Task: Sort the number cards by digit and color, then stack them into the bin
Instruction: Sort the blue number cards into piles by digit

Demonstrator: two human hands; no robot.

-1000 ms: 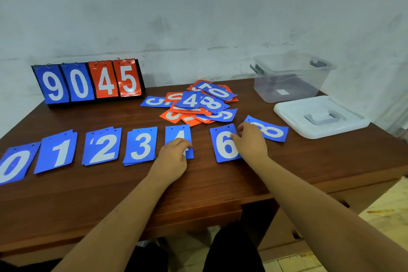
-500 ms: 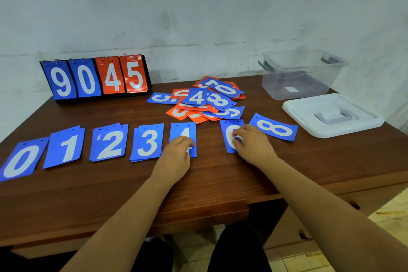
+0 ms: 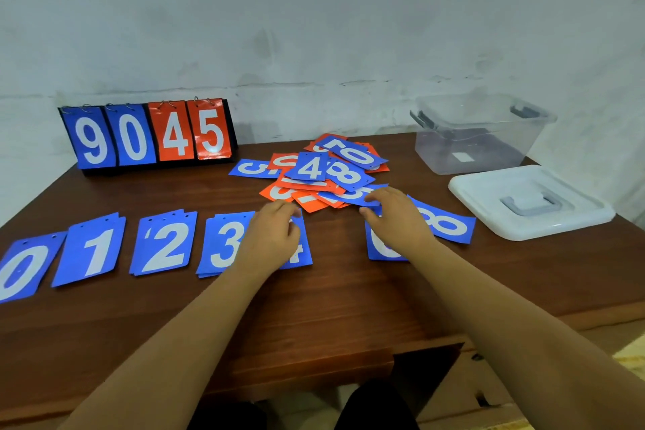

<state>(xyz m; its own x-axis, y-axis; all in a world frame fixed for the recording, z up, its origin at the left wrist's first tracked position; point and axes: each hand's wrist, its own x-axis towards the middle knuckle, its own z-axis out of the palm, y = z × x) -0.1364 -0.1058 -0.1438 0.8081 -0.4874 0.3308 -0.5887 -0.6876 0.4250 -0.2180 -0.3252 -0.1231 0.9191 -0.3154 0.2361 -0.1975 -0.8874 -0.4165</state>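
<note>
1. On the near part of the table (image 3: 331, 297), the left hand (image 3: 274, 237) rests with bent fingers on the blue 4 card (image 3: 300, 253). I cannot tell whether it grips the card's edge.
2. The right hand (image 3: 399, 220) lies over the blue 6 card (image 3: 380, 250). Its thumb and forefinger pinch the near corner of a loose blue card (image 3: 349, 197) at the edge of the pile (image 3: 314, 174).
3. Blue cards lie flat in a row. The 0 card (image 3: 21, 269), 1 card (image 3: 90, 250), 2 card (image 3: 164, 243) and 3 card (image 3: 223, 244) are left of the 4 card. The 8 card (image 3: 450, 225), turned sideways, is just right of the 6 card.
4. Behind the row, the pile holds overlapping blue and orange cards.
5. To the right a white lid (image 3: 530, 202) lies handle up, and behind it stands the clear bin (image 3: 478, 136), uncovered.
6. At the far left a scoreboard (image 3: 150, 134) stands by the wall, showing 9 and 0 in blue and 4 and 5 in orange.
</note>
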